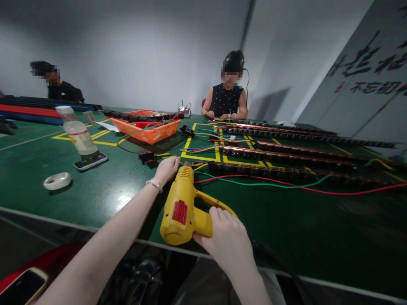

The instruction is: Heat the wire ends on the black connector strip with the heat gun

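My right hand (pixel 227 239) is wrapped round the handle of a yellow heat gun (pixel 181 207), whose nozzle points away from me across the green table (pixel 95 190). My left hand (pixel 167 168), a bead bracelet on its wrist, reaches forward beside the nozzle with fingers curled over something small at the end of the nearest long copper-and-black strip (pixel 270 170). What those fingers hold is hidden. Red and green wires (pixel 254 182) run along the table just right of the gun.
More long strips (pixel 286 146) lie in rows over yellow floor-tape lines. An orange tray (pixel 152 129), a plastic bottle (pixel 79 135) beside a phone (pixel 90 161), and a white tape roll (pixel 57 181) stand at left. One person (pixel 227 99) works opposite; another (pixel 60 87) sits far left.
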Tool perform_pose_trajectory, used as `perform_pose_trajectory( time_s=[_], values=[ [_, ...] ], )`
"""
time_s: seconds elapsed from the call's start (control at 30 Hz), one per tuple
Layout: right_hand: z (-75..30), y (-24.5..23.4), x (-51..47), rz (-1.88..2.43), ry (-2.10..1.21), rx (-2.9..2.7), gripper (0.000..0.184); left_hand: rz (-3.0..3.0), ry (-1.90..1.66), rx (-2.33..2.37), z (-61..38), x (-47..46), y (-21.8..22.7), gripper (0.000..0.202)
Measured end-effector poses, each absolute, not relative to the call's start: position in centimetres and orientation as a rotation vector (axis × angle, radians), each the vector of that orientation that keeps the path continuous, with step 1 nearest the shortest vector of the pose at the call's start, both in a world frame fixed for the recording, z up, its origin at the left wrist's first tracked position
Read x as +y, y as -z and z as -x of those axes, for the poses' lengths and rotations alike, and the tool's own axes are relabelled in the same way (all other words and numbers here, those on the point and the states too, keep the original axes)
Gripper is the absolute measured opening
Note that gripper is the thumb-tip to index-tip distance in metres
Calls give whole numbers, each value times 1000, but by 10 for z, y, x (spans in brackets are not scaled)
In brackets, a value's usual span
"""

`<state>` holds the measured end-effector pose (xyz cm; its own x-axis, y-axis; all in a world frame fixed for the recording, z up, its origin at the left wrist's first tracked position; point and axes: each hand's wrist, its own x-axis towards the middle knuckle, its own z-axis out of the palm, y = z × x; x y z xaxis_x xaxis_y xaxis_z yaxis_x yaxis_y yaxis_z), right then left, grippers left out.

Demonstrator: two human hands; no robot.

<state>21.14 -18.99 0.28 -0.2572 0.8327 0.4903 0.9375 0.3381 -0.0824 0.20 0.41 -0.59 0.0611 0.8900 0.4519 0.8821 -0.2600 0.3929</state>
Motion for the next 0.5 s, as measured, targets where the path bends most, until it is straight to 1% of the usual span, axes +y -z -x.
perform_pose_trajectory(
  time_s=[0.1, 0.23, 0.5],
  values=[
    [-205, 1, -190, 1546, 305, -2152, 40, -2294, -899, 2001, -3, 1, 3, 41],
    [-204, 1, -190, 1522, 301, -2148, 40, -2349, -845, 2005, -3, 0, 1, 42],
    [-226, -1, -189, 1490, 258, -2142, 38, -2412, -923, 2038, -3, -2, 2, 42]
  ],
)
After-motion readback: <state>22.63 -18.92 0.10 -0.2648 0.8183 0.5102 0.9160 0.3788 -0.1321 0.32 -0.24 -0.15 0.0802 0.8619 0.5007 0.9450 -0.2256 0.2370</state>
